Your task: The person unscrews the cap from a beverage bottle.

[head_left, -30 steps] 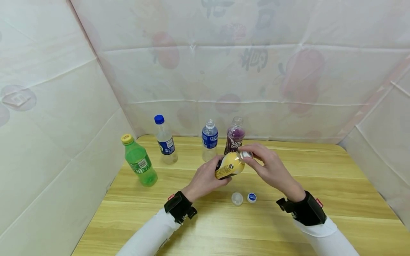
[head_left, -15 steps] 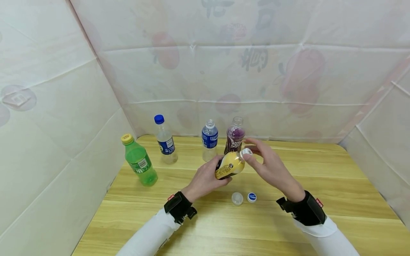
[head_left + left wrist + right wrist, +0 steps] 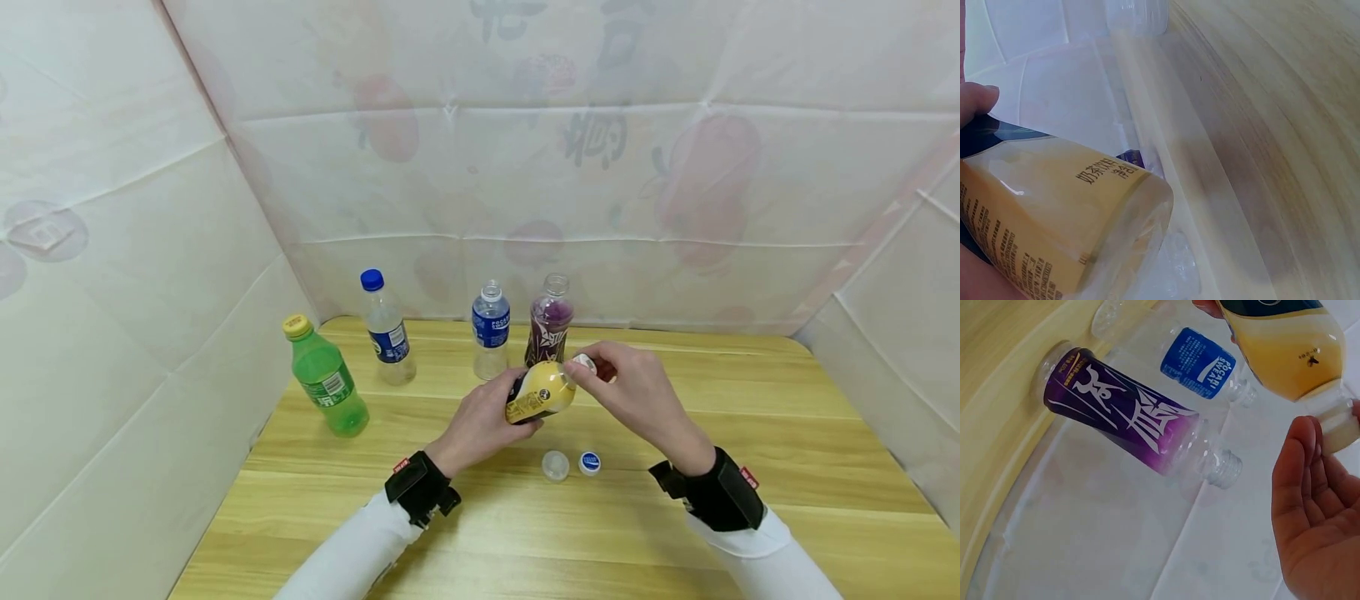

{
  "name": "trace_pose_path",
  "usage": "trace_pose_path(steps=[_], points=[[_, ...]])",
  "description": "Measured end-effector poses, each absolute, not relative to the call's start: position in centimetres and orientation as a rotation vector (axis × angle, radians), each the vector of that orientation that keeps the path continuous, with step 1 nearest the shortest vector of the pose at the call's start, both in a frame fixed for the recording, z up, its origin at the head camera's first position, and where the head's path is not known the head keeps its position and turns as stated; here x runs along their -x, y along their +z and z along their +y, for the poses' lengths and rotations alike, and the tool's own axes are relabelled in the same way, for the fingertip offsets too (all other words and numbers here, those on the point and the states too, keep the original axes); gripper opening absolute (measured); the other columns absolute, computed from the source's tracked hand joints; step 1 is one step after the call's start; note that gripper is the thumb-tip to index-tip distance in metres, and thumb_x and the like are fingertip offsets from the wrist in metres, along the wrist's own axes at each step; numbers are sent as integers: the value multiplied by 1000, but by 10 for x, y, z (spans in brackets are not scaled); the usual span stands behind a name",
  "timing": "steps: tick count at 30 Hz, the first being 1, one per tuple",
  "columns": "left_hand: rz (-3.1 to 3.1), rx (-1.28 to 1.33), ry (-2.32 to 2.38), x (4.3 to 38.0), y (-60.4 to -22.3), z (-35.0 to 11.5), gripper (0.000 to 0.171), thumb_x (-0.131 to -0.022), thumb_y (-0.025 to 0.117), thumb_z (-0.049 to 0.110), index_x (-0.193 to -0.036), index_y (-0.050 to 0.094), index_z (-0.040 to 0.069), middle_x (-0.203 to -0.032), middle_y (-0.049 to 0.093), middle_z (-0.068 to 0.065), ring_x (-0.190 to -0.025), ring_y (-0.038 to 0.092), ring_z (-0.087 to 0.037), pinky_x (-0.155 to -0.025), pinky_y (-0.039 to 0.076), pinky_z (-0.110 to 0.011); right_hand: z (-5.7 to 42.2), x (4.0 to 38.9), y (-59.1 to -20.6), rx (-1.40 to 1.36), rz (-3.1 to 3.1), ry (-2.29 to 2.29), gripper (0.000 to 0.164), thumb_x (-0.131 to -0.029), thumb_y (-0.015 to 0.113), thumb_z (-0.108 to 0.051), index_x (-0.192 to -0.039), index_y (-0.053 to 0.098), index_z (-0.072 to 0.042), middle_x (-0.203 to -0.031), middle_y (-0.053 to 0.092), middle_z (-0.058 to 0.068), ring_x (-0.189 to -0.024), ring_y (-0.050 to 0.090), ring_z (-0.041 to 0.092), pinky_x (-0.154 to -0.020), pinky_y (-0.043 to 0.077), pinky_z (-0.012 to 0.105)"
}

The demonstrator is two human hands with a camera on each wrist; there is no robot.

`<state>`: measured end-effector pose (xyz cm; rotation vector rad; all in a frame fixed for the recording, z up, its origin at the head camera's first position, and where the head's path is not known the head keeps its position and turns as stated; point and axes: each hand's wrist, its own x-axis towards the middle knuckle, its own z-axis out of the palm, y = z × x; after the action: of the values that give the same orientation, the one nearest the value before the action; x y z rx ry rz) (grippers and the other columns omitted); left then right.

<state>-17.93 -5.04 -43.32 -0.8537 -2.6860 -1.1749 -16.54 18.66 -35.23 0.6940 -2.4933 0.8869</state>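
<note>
My left hand [image 3: 483, 419] grips a yellow milk tea bottle [image 3: 542, 392] by its dark-labelled lower body, tilted with its neck toward the right. At the neck, my right hand [image 3: 636, 390] pinches the white cap [image 3: 585, 363] between thumb and fingers. In the right wrist view the cap [image 3: 1339, 427] sits at the end of the bottle's clear neck, with the fingers curled beside it. The left wrist view shows the bottle's base end [image 3: 1141, 231] close up. Behind the held bottle stands an uncapped purple-labelled bottle [image 3: 551, 321].
An uncapped Pocari Sweat bottle [image 3: 491, 329] stands left of the purple one. Farther left are a blue-capped clear bottle [image 3: 390, 337] and a green bottle [image 3: 327, 379] with a yellow cap. Two loose caps, one clear [image 3: 555, 466] and one blue-and-white [image 3: 589, 463], lie on the wooden table [image 3: 660, 542].
My right fingers opened off the white cap half a second ago and now curl round it again, turned. The bottle has dipped slightly in my left hand.
</note>
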Motion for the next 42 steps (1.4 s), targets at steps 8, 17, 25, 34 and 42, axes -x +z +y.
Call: trace_pose_path(steps=[8, 17, 25, 34, 42], points=[[-2684, 851, -1191, 178, -432, -51, 75, -85, 87, 23, -147, 47, 9, -132, 66, -10, -116, 66, -23, -98, 55, -42, 193, 166, -351, -849, -2467, 900, 26, -96, 75, -13, -120, 74, -4, -98, 71, 1, -83, 64, 12, -63, 51, 26], [-2700, 844, -1201, 179, -433, -51, 76, -86, 87, 23, -148, 46, 10, -132, 66, -11, -117, 65, -24, -99, 55, -43, 196, 166, -350, -967, -2418, 907, 39, -92, 76, -4, -130, 69, -2, -114, 71, 9, -92, 68, 17, -71, 57, 32], [-2687, 854, -1203, 179, -432, -52, 76, -86, 86, 24, -149, 46, 9, -131, 66, -11, -116, 66, -25, -98, 55, -43, 200, 165, -348, -1003, -2453, 965, 44, -94, 74, 0, -136, 65, -4, -128, 69, 14, -110, 69, 28, -88, 60, 46], [-2671, 876, -1156, 180, -431, -52, 75, -86, 87, 24, -147, 47, 9, -131, 66, -11, -116, 66, -24, -98, 55, -42, 194, 164, -350, -748, -2561, 1008, 44, -100, 71, -26, -134, 64, 1, -110, 73, 11, -93, 71, 22, -83, 61, 41], [-2675, 881, -1117, 181, -429, -50, 74, -86, 87, 25, -146, 48, 9, -130, 67, -10, -115, 67, -23, -97, 56, -41, 193, 164, -353, -655, -2570, 961, 22, -98, 73, -23, -108, 75, -4, -84, 70, -2, -72, 61, 11, -63, 52, 27]])
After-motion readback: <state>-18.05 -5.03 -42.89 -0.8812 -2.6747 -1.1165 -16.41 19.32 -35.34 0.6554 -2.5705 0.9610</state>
